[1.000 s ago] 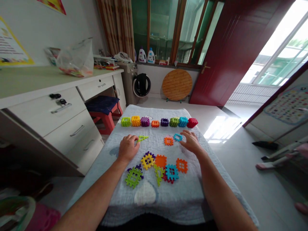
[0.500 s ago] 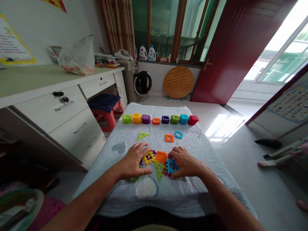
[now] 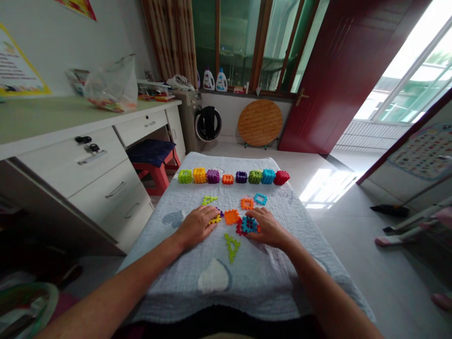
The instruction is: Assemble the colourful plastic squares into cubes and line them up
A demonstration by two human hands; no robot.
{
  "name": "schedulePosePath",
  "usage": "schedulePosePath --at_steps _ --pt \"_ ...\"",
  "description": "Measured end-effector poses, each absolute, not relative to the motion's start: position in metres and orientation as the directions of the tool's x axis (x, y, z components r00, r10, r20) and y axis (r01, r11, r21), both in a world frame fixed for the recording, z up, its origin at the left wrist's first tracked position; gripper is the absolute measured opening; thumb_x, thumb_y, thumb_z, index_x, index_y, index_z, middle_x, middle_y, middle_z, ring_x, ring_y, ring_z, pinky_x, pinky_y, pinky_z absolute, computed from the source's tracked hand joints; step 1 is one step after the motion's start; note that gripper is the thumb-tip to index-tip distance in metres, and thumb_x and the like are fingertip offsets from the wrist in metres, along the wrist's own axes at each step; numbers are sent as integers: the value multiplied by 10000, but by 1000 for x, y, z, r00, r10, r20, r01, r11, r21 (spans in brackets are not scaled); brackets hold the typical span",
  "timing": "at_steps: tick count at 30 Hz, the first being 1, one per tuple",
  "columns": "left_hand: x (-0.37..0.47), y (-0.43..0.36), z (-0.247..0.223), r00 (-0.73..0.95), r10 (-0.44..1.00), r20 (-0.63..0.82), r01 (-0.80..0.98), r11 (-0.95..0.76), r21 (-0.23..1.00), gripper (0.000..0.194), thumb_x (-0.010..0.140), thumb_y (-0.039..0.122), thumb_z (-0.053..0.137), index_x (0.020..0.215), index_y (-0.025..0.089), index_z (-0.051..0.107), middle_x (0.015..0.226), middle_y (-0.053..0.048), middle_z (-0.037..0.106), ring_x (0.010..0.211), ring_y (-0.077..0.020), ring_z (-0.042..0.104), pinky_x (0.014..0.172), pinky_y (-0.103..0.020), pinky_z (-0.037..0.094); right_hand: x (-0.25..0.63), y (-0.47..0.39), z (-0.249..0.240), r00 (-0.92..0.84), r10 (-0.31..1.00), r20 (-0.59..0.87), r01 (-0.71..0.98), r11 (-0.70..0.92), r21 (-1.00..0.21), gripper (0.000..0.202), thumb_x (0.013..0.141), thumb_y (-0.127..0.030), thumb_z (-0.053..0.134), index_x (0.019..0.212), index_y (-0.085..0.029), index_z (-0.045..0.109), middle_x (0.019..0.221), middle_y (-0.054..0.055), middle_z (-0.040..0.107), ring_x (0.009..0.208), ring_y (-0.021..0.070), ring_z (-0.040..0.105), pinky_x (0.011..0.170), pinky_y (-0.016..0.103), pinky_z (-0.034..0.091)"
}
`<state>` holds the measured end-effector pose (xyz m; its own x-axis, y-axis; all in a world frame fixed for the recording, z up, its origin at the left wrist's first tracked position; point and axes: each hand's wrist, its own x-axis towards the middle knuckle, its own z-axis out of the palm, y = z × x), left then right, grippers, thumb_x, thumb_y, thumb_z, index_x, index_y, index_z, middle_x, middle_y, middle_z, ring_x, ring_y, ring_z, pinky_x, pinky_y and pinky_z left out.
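Note:
My left hand (image 3: 198,226) lies low over the cloth, fingers stretched across a yellow tile (image 3: 214,220) and a purple tile (image 3: 221,213), both partly covered. My right hand (image 3: 270,227) is spread, thumb and fingers apart, touching a blue window tile (image 3: 249,224). Under that tile show a red tile (image 3: 239,228) and a bit of orange. Between the hands is a flat orange tile (image 3: 232,217). Nearer to me lies a green triangle piece (image 3: 231,247). Beyond the hands are another green triangle (image 3: 209,200), an orange frame tile (image 3: 247,204) and a blue frame tile (image 3: 260,199).
A row of coloured tile stacks, among them a purple stack (image 3: 213,176) and a red stack (image 3: 281,177), stands along the far side of the cloth-covered table (image 3: 176,278). To the left are a white desk (image 3: 95,160) and a stool (image 3: 151,153).
Both hands have moved forward, and the yellow, purple, orange and blue tiles have shifted away from me. The near green triangle stays behind, now apart from them. My left fingers have come down over the yellow tile.

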<state>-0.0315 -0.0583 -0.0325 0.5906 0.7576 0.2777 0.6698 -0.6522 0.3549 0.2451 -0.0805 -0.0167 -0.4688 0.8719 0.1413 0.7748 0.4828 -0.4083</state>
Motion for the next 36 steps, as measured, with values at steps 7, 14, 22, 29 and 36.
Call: schedulePosePath --at_steps 7,14,22,29,36 --pt "-34 -51 -34 426 797 428 683 -594 425 379 792 293 613 1161 219 564 1237 -81 546 1180 -238 486 1033 -412 396 292 -40 -13 -309 892 329 776 436 -455 454 716 -279 651 1152 -194 560 1059 87 589 993 235 546 910 382 421" --pt "-43 -44 -34 282 811 512 738 -525 424 424 801 479 592 1122 202 600 1198 -96 549 1146 -265 495 1017 -432 395 306 19 -35 -187 942 278 881 286 -378 429 696 -313 662 1082 -133 608 1014 109 597 917 236 568 837 360 439" --pt "-86 -29 -38 -41 844 535 719 -347 602 356 864 477 464 1012 192 618 1076 -79 593 1027 -240 557 810 -348 492 295 25 -47 -164 969 183 935 212 -283 515 663 -317 676 1138 -138 589 1073 121 605 983 259 554 875 355 403" --pt "-94 -23 -46 -126 881 457 692 -252 676 357 833 473 480 995 186 620 1019 -74 593 931 -222 574 734 -328 499 293 31 -36 -190 962 196 941 236 -244 569 600 -283 695 1142 -150 580 1054 125 611 956 273 553 826 357 403" --pt "-93 -26 -45 -96 883 459 711 -262 653 344 807 453 493 1001 198 617 1029 -66 614 933 -223 590 745 -327 507 332 80 13 -61 924 377 950 170 -264 591 631 -253 626 1209 -199 519 1135 96 602 1010 282 508 852 390 373"
